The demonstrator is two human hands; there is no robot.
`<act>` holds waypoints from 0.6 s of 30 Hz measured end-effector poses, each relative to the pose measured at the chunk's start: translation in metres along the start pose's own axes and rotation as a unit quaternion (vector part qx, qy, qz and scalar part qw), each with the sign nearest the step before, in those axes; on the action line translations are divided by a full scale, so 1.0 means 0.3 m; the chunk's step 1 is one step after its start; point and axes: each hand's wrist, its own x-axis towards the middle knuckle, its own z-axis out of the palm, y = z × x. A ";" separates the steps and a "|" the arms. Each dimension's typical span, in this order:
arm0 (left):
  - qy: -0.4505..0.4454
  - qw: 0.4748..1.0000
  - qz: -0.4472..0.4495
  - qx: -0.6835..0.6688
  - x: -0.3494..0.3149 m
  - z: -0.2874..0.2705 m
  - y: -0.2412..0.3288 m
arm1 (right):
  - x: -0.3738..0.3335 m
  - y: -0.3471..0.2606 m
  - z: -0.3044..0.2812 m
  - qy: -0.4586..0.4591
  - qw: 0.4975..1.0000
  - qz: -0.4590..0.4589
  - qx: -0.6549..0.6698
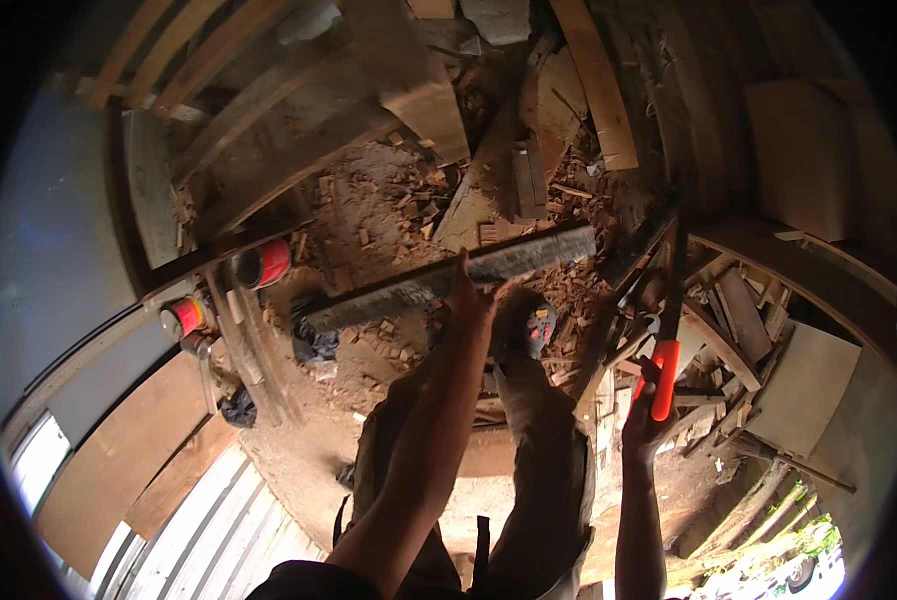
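Observation:
My left hand [471,293] grips the near edge of a long, dark, weathered wooden beam [543,254] around its middle. The beam lies across in front of my legs, its right end a little farther off than its left. Closed round the orange handle of a handsaw [664,380], my right hand [645,425] is off to the right, apart from the beam. The saw's dark blade points away from me, and its far part blends into the shadowed wood behind. Below the beam, one of my shoes [539,328] shows on the littered ground.
Wood chips and offcuts [408,205] cover the floor ahead. A heap of scrap boards [738,310] is at the right. On the left are a red can [262,264], another red can [182,318] and a black plastic bag [314,338]. Several planks [598,85] lie at the far side.

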 end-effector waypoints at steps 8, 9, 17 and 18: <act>-0.170 0.985 -0.008 0.029 0.599 0.089 0.020 | 0.250 0.437 0.446 -0.114 0.978 -0.172 0.028; -0.168 0.984 -0.002 0.058 0.558 0.128 -0.030 | 0.259 0.540 0.467 -0.091 0.972 -0.215 -0.024; -0.148 0.957 0.118 0.219 0.499 0.090 -0.050 | 0.310 0.578 0.689 -0.011 0.949 -0.314 0.005; -0.157 0.927 0.090 0.328 0.452 0.100 -0.021 | 0.304 0.572 0.695 -0.002 0.954 -0.300 0.006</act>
